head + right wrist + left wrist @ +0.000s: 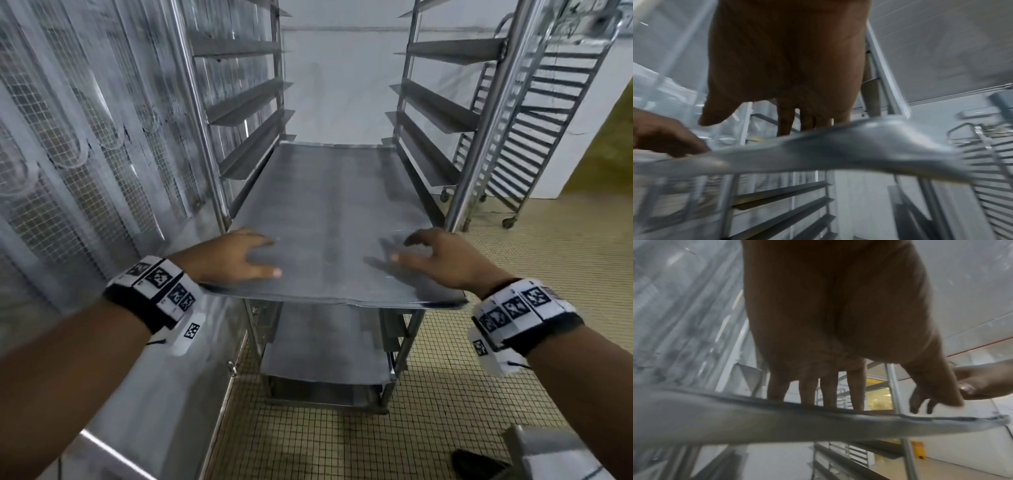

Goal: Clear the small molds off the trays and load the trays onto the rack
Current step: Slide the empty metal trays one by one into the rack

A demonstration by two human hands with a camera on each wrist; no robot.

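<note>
A bare grey metal tray (329,212) lies on a pair of side ledges in the steel rack (202,113), with its near end sticking out toward me. No small molds show on it. My left hand (236,255) rests flat on the tray's near left corner, fingers straight. My right hand (435,253) touches the near right corner with arched fingers. In the left wrist view the left hand's fingers (828,391) reach down past the tray's rim (777,423). The right wrist view shows the right hand's fingers (785,120) behind the rim (859,149).
Other trays (325,346) sit on lower ledges of the same rack. Empty ledges (246,99) run up both sides above. A second wheeled rack (534,120) stands at the right. A steel wall with mesh panels (68,137) is close on my left. The floor (445,394) is tiled.
</note>
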